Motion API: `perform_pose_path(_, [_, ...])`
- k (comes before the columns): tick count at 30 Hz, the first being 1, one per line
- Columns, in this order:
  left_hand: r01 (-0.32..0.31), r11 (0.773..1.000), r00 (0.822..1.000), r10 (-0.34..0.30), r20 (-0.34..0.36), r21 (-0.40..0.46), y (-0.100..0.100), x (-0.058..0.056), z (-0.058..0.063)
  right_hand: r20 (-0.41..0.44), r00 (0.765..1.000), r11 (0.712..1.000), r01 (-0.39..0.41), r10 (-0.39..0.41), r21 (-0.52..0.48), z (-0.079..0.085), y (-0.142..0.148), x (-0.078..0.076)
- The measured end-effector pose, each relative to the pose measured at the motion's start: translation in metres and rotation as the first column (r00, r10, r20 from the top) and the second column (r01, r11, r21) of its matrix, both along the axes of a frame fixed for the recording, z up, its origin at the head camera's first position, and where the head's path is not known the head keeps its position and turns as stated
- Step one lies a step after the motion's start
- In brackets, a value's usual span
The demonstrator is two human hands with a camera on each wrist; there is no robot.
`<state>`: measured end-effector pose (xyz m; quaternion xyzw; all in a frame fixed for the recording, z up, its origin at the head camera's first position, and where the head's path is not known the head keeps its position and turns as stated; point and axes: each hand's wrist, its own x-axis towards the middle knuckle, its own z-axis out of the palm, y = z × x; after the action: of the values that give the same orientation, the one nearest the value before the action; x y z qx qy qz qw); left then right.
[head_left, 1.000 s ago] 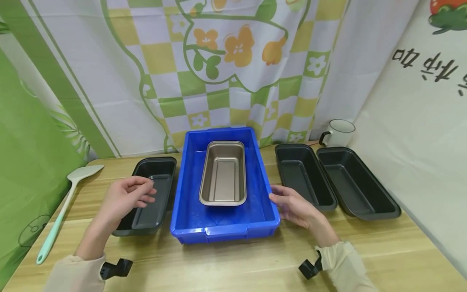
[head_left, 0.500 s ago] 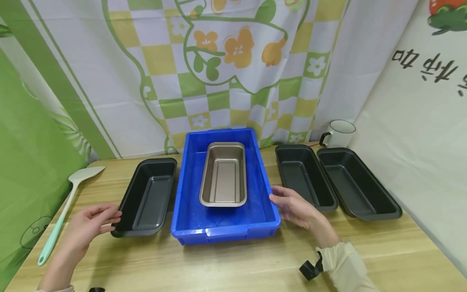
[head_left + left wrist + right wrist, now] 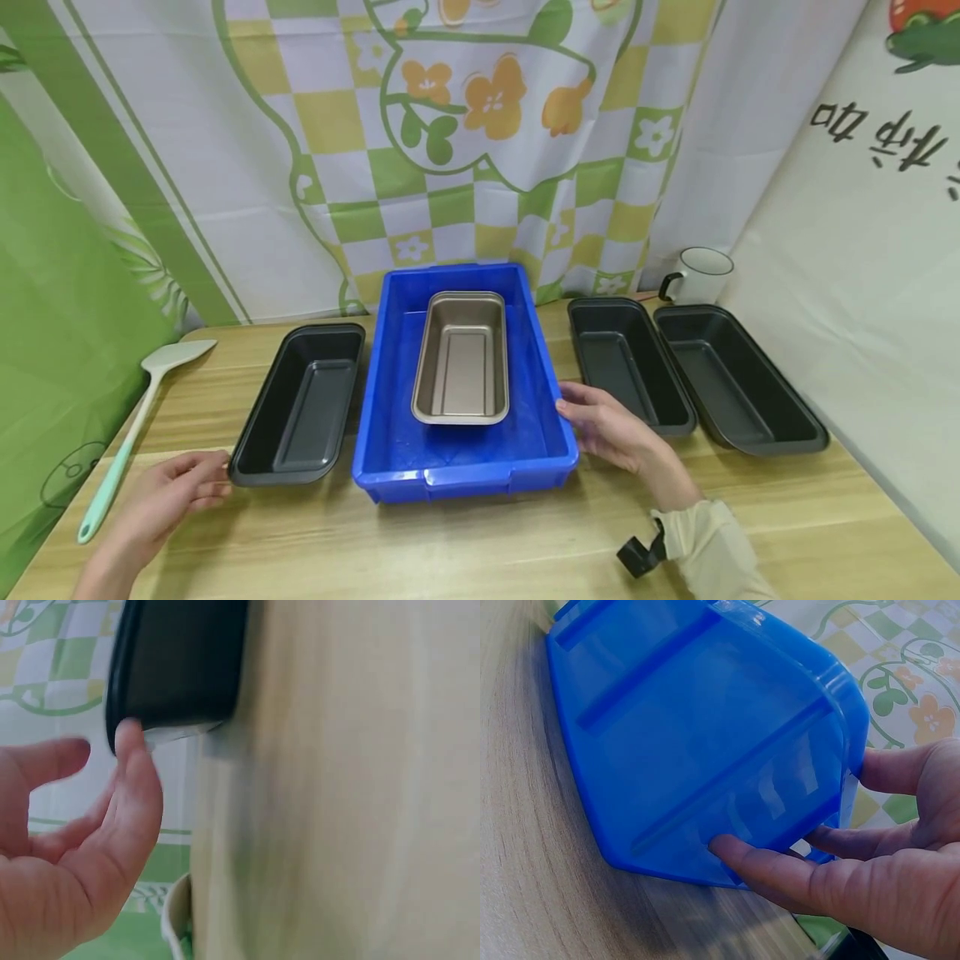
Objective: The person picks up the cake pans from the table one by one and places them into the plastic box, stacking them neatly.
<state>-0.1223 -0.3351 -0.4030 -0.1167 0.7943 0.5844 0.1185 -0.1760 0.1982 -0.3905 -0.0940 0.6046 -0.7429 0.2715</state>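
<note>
A blue plastic bin stands mid-table with a gold-brown loaf pan inside it. My right hand holds the bin's right side. In the right wrist view, its thumb meets the rim and its fingers lie against the outer wall. A black loaf pan stands left of the bin. By that pan's near-left corner is my left hand. In the left wrist view, one fingertip is at the rim of the black pan, while the thumb is apart from it.
Two more black loaf pans, one beside the other, stand right of the bin. Behind them is a white mug with a black handle. A spatula with a mint handle lies at the far left. Curtains hang behind the table.
My left hand has moved from above the left black pan to its near-left corner, toward the left and down. The right hand stays on the bin, and the pans stay in place.
</note>
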Motion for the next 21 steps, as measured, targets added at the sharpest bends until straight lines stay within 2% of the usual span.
perform_pose_path(4, [0.083, 0.997, 0.994, -0.083, 0.076, 0.005, 0.007, 0.002, -0.006, -0.005, 1.0, 1.0, -0.001, 0.001, -0.003, 0.0, 0.0, 0.001])
perform_pose_path(6, [0.121, 0.993, 0.988, -0.122, 0.092, 0.01, 0.008, 0.003, -0.008, -0.003, 1.0, 1.0, 0.0, 0.0, -0.003, 0.0, 0.0, 0.001])
perform_pose_path(12, [0.216, 0.967, 0.966, -0.232, 0.118, 0.137, 0.004, 0.002, -0.012, 0.001, 1.0, 1.0, -0.002, 0.002, -0.006, 0.001, 0.001, 0.001])
perform_pose_path(16, [0.251, 0.927, 0.948, -0.293, 0.121, 0.278, -0.001, -0.001, -0.015, 0.0, 1.0, 1.0, 0.0, 0.0, -0.005, 0.0, 0.001, 0.0])
perform_pose_path(19, [0.273, 0.881, 0.935, -0.338, 0.11, 0.386, -0.006, -0.004, -0.018, -0.002, 1.0, 1.0, 0.002, -0.002, -0.001, 0.0, 0.001, 0.001])
perform_pose_path(21, [0.279, 0.84, 0.925, -0.364, 0.103, 0.466, -0.008, -0.005, -0.021, -0.007, 1.0, 1.0, -0.001, 0.001, 0.0, 0.001, 0.001, 0.001])
